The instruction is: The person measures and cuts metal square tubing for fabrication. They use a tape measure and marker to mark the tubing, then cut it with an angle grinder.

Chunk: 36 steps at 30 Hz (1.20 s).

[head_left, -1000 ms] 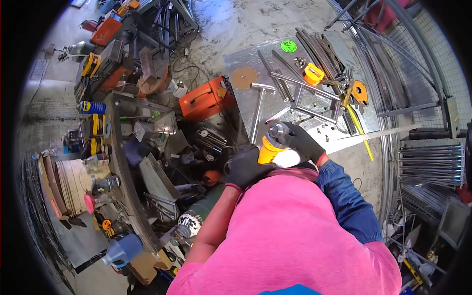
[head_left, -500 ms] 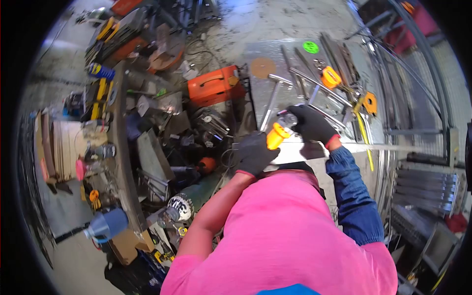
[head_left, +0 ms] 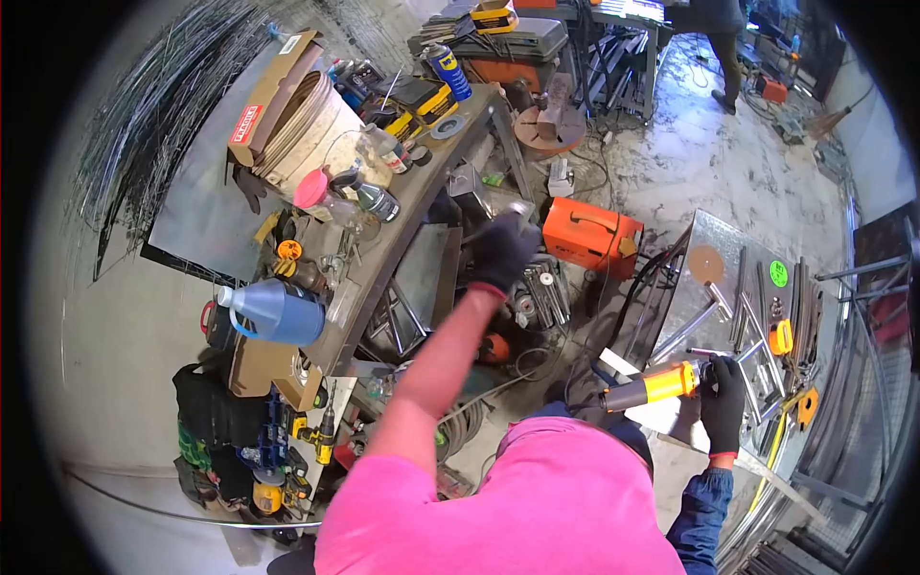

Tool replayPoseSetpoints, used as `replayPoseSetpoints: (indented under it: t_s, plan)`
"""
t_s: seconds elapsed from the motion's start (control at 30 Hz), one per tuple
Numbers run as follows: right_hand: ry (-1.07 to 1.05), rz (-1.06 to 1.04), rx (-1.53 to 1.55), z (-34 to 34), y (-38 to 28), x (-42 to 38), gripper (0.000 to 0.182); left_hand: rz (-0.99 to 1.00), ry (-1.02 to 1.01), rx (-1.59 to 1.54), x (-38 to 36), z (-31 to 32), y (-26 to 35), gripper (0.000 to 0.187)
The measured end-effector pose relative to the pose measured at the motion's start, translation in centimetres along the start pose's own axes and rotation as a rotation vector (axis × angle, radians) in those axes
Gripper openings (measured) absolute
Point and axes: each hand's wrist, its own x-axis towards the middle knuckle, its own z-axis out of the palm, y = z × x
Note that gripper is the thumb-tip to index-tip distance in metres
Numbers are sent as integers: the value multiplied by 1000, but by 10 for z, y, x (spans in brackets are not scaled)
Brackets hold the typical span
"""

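Observation:
My left hand (head_left: 503, 251), in a black glove, is stretched out over the open side of the workbench. A shiny thing shows at its fingertips; motion blur hides whether the fingers hold it. On the other side my right hand (head_left: 724, 404), also gloved in black, grips the head end of a yellow and dark-grey angle grinder (head_left: 666, 384). The grinder lies sideways in front of my body, above the metal-topped table (head_left: 709, 230). Several metal tubes and bars, a brown disc (head_left: 706, 264) and a yellow tape measure (head_left: 781, 336) are on that table.
An orange machine (head_left: 592, 230) stands on the floor between workbench (head_left: 431, 196) and table. The workbench carries a blue jug (head_left: 273, 313), a spray can (head_left: 447, 72) and bottles. Cables and a cylinder-like clutter lie below. Another person (head_left: 724, 48) stands far back.
My view has swung to the left. My left hand has left the grinder and reached out toward the workbench. The grinder stays in my right hand, now lying sideways.

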Motion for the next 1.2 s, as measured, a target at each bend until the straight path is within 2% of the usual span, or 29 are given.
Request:
replayPoseSetpoints:
  t_s: [0.03, 0.1, 0.17, 0.2, 0.23, 0.27, 0.33, 0.37, 0.47, 0.53, 0.6, 0.67, 0.7, 0.73, 0.83, 0.97, 1.2]
  plan:
    - [24, -5, -45, 2, 0, -3, 57, 78, 82, 143, 22, -4, -30, 36]
    - [78, -2, -141, 7, 1, -11, 59, -37, -9, 349, 63, -21, -61, 34]
    - [137, 8, -187, 12, -4, -20, 63, 3, -22, 440, 98, -27, -100, 35]
    - [186, 22, -226, 13, -7, -26, 67, 52, 56, 560, 117, -18, -127, 36]
    - [191, 74, -217, 13, -9, -35, 69, 44, -8, 626, 133, -26, -135, 35]
    - [194, 88, -233, 12, -12, -42, 69, 8, 37, 707, 146, -24, -146, 36]
    - [232, 120, -284, 7, -23, -57, 69, -41, -80, 788, 173, -31, -160, 45]
    - [231, 139, -289, 2, -31, -63, 68, -8, -43, 835, 181, -33, -163, 47]
    - [256, 203, -289, -2, -38, -89, 66, -64, -192, 954, 207, -32, -161, 51]
    - [264, 242, -267, -4, -44, -99, 63, -62, -221, 992, 218, -26, -171, 58]
    - [270, 293, -210, -4, -43, -109, 61, -46, -243, 1012, 226, -18, -185, 54]
    - [267, 313, -216, -3, -45, -114, 58, -25, -245, 988, 230, -12, -194, 48]
    - [262, 327, -221, -4, -47, -115, 58, 14, -245, 954, 231, -13, -194, 39]
    - [259, 340, -223, -5, -51, -115, 57, 20, -252, 955, 234, -14, -194, 39]
    - [266, 364, -211, -7, -54, -116, 56, 105, -168, 904, 242, -30, -187, 26]
    - [289, 360, -198, -5, -50, -113, 59, 155, -59, 871, 256, -47, -206, 24]
    - [311, 339, -179, -2, -46, -108, 56, 310, -44, 888, 251, -56, -208, 25]
